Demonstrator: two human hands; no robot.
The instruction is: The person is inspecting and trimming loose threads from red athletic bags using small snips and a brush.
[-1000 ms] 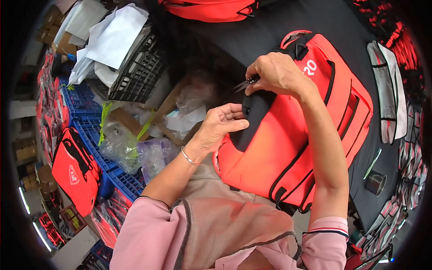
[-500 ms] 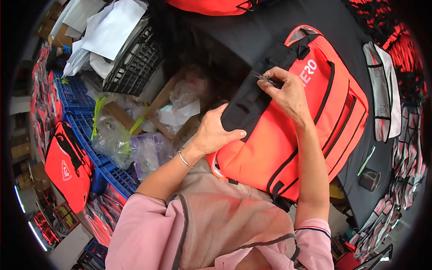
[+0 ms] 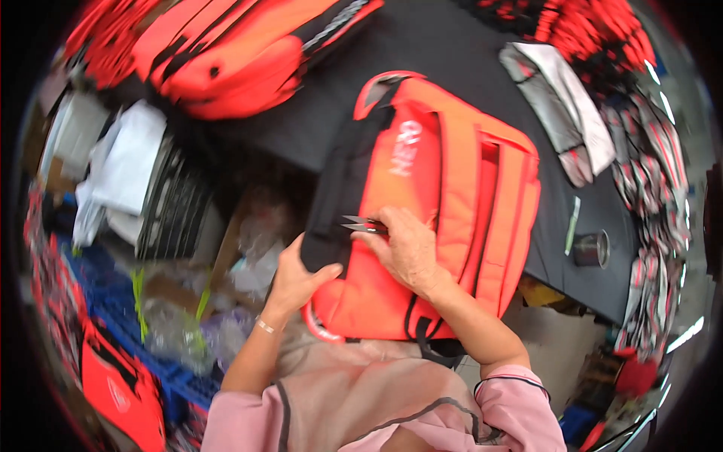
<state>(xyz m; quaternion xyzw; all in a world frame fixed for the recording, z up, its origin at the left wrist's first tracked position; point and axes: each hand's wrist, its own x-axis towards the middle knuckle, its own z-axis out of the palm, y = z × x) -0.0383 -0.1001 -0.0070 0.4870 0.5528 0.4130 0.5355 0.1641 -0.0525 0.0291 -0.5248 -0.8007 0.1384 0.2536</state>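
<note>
An orange-red backpack (image 3: 384, 282) with black trim lies in front of me, partly on the black-covered table and partly toward my lap. Its black back panel (image 3: 339, 192) runs along the left side. At the panel's lower left edge, my left hand (image 3: 292, 282) grips the backpack, thumb on top and fingers hidden beneath. My right hand (image 3: 407, 252) is closed around small thread snips (image 3: 367, 225), resting over the orange fabric. The snips' blades point left, slightly apart, over the panel's border. Whether they touch any thread cannot be made out.
Another orange-red backpack (image 3: 241, 75) lies at the far left of the table (image 3: 422, 38). Grey fabric pieces (image 3: 561, 109), a dark cup (image 3: 591, 248) and a pale green slim tool (image 3: 573, 226) are at right. A black crate (image 3: 173, 200) and plastic bags (image 3: 177, 331) stand left.
My view has swung, bringing more of the other backpack into sight. The right hand with the snips has come lower along the panel, closer to my left hand, which keeps its hold.
</note>
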